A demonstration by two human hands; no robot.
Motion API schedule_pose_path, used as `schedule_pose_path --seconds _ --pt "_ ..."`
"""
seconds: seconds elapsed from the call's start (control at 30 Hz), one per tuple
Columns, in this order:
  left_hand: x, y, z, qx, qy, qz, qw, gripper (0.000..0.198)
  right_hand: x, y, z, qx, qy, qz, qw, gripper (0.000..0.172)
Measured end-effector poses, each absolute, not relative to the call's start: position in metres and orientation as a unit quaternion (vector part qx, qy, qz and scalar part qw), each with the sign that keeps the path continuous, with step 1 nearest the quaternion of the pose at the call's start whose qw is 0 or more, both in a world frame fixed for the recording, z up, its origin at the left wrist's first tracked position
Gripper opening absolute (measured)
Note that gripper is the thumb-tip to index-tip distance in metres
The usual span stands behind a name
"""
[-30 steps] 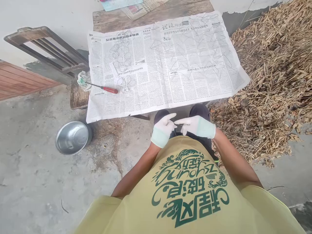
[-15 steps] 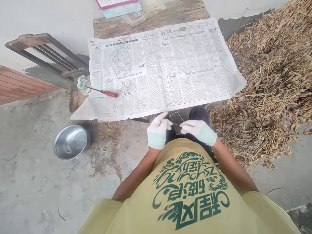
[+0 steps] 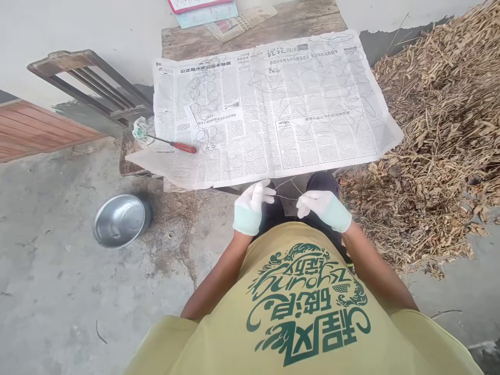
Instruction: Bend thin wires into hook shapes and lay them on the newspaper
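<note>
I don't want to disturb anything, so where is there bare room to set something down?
The near strip of newspaper looks free, nearer than the wire shapes and right of the screwdriver. So do the wood right of the scrap and the floor between pot and twig. It's crowded around the rings, and wire spans left hand and right hand.

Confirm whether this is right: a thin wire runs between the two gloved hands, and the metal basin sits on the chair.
Wrong about the metal basin: the head view shows it on the concrete floor, not the chair. A thin wire does run between left hand and right hand.
</note>
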State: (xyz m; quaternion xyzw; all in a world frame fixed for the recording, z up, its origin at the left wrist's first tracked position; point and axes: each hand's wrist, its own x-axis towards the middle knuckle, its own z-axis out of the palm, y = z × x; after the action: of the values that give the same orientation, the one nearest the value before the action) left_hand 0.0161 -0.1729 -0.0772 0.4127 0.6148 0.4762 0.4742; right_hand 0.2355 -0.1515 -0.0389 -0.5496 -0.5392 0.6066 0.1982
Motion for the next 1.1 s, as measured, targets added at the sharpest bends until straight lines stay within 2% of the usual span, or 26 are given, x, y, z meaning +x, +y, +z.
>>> schedule_pose_path --seconds 0.13,0.33,0.53,0.77,0.9,1.0,1.1 --pt "0.013 -0.168 -0.074 0.438 0.605 0.431 0.507 0.053 0.238 -0.151 -0.043 -0.540 -0.544 0.612 0.196 0.030" --pt "0.015 -0.162 -0.067 0.419 0.609 0.398 0.543 0.034 0.240 -0.150 -0.058 -0.526 -0.546 0.618 0.208 0.033" --pt "0.019 -0.159 -0.067 0.407 0.635 0.367 0.544 0.025 0.240 -0.149 -0.061 -0.525 -0.549 0.614 0.215 0.034" --pt "-0.001 -0.128 -0.024 0.471 0.712 0.311 0.417 0.019 0.250 -0.150 -0.056 -0.524 -0.548 0.618 0.209 0.035" --pt "-0.024 -0.079 0.003 0.580 0.723 0.269 0.261 0.027 0.261 -0.159 -0.075 -0.538 -0.525 0.622 0.219 0.045" --pt "-0.035 -0.020 0.007 0.615 0.712 0.255 0.224 0.032 0.267 -0.169 -0.097 -0.545 -0.506 0.626 0.233 0.052" --pt "-0.036 0.044 0.001 0.579 0.730 0.266 0.245 0.023 0.269 -0.182 -0.115 -0.550 -0.486 0.636 0.239 0.058"
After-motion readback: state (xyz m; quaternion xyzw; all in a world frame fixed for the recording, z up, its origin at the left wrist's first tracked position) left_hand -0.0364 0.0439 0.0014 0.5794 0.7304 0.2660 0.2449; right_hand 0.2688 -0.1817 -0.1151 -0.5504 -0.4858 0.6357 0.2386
